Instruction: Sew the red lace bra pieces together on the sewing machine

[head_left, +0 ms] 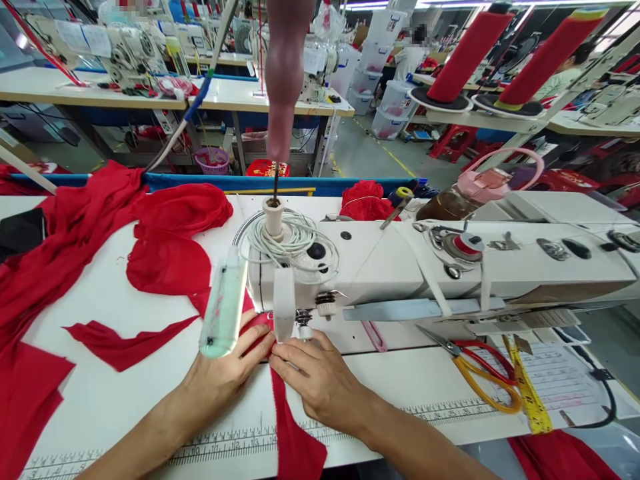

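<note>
At the head of a white sewing machine (380,267), both of my hands are on a red fabric strip (297,433). My left hand (225,363) presses its fingertips on the red cloth left of the needle area, partly behind a greenish translucent plate (225,310). My right hand (320,380) pinches the strip just in front of the machine head, thumb and forefinger close to the left fingertips. Below them the strip's loose end hangs over the table's front edge. The needle and presser foot are hidden by the machine head and my fingers.
Red fabric pieces (170,263) spread over the left of the table, with a narrow scrap (130,343) nearer. To the right lie scissors (480,373), a yellow tape measure (530,393) and a paper sheet (560,377). A pink-lidded bottle (470,193) stands behind the machine.
</note>
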`<state>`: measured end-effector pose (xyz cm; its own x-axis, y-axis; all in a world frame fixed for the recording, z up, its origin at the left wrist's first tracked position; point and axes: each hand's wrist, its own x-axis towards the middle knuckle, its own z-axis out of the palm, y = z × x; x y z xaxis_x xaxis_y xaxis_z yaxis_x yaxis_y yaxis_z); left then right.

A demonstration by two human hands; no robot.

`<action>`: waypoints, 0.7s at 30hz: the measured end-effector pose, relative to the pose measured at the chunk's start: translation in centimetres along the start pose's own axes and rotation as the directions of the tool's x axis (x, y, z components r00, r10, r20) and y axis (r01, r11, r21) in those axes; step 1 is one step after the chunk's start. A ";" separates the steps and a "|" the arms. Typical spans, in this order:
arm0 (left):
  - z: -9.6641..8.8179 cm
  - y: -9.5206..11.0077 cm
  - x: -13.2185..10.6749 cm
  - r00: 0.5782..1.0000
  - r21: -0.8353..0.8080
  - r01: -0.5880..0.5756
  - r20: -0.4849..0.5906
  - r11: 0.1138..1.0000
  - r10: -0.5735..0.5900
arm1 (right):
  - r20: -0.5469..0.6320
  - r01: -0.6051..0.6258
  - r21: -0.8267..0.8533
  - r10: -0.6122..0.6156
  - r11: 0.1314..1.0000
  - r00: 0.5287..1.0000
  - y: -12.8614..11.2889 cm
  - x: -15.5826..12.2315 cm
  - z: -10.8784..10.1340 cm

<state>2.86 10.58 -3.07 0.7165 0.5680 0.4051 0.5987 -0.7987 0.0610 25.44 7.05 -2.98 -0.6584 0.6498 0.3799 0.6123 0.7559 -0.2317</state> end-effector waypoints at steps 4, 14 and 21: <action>0.5 -0.1 -0.6 1.000 -0.008 0.012 0.023 1.000 -0.012 | -0.025 -0.008 -0.005 0.008 1.000 1.000 0.0 -0.1 0.0; 1.6 -1.8 0.0 0.997 0.047 0.027 0.072 0.999 -0.030 | 0.030 -0.092 -0.046 0.093 0.995 0.995 0.4 -0.2 0.7; 0.2 -1.3 1.0 0.999 -0.067 -0.029 -0.041 0.997 0.026 | 0.050 -0.064 -0.038 0.066 0.997 0.997 0.0 -0.3 0.3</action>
<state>2.82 12.24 -2.98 0.7164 0.5384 0.4436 0.5525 -0.8262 0.1105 25.51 6.94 -3.34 -0.6374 0.7015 0.3188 0.6695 0.7090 -0.2217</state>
